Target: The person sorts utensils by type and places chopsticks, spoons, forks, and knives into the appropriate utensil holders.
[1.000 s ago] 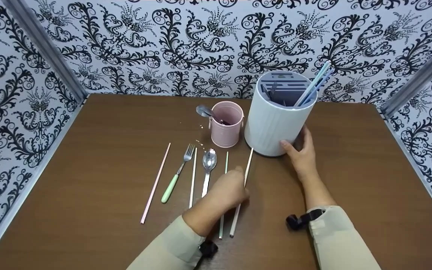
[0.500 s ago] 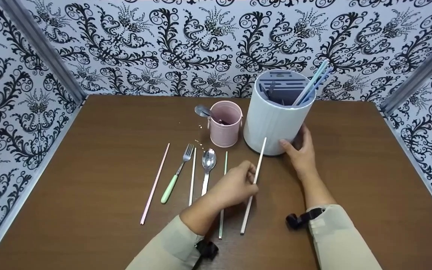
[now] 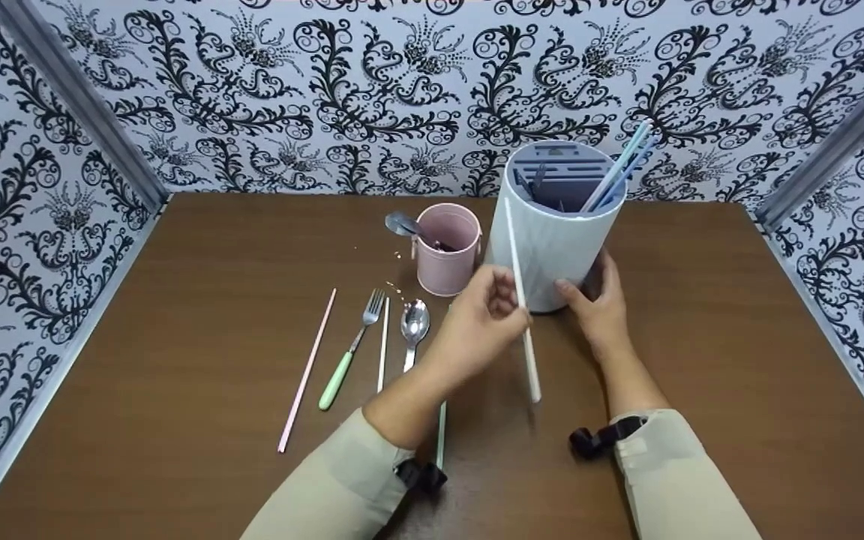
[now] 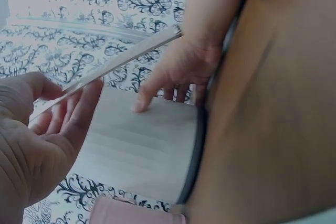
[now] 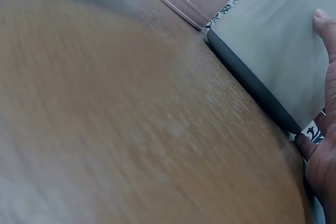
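In the head view my left hand point(image 3: 477, 322) pinches a white chopstick point(image 3: 532, 367) near its middle. The stick is raised off the table, its upper end in front of a white utensil holder point(image 3: 559, 251). In the left wrist view, thumb and fingertips close on the chopstick point(image 4: 131, 53). My right hand point(image 3: 603, 311) grips the holder low on its right side, thumb on the front and the other fingers partly hidden behind. Inside the slotted grey top stand blue chopsticks point(image 3: 619, 165) and some dark utensils, not clearly seen.
A pink cup point(image 3: 447, 259) holding a spoon point(image 3: 404, 224) stands left of the holder. On the brown table point(image 3: 177, 337) lie a pink chopstick point(image 3: 308, 367), green-handled fork point(image 3: 338, 379), white chopstick point(image 3: 383, 349), spoon point(image 3: 415, 322) and partly covered green chopstick point(image 3: 442, 439).
My left hand has lifted the white chopstick off the table and carried it up and right, tilting it toward the holder. My right hand stays at the holder's base.
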Action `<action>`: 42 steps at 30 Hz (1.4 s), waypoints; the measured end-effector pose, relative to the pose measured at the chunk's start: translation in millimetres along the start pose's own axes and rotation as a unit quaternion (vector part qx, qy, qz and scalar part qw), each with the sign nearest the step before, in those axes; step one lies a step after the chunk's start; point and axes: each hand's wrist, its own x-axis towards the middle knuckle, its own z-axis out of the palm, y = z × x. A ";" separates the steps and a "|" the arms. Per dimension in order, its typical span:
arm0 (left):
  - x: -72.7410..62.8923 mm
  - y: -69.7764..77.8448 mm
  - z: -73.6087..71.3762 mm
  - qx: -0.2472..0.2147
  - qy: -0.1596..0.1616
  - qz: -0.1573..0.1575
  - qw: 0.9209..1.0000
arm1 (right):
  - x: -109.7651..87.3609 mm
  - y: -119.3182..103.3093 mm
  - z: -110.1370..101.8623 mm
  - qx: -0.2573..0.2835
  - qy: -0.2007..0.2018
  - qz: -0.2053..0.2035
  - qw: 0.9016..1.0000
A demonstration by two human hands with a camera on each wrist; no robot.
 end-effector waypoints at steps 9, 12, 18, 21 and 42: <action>29.3 32.8 3.9 -0.078 0.075 0.077 0.991 | 1.9 2.1 0.1 0.007 -0.003 0.003 1.000; 38.7 44.4 5.7 -0.097 0.094 0.101 0.986 | 2.1 2.1 0.0 0.022 -0.005 -0.002 1.000; 56.4 64.5 10.3 -0.109 0.134 0.163 0.971 | 1.5 1.6 0.1 0.020 -0.006 0.001 1.000; 64.0 73.6 12.6 -0.106 0.147 0.186 0.966 | 1.0 1.5 -0.2 0.020 -0.009 0.005 1.000; 104.8 72.7 32.0 0.040 0.167 0.173 0.970 | -2.3 -8.7 -1.7 -0.015 -0.017 0.029 0.999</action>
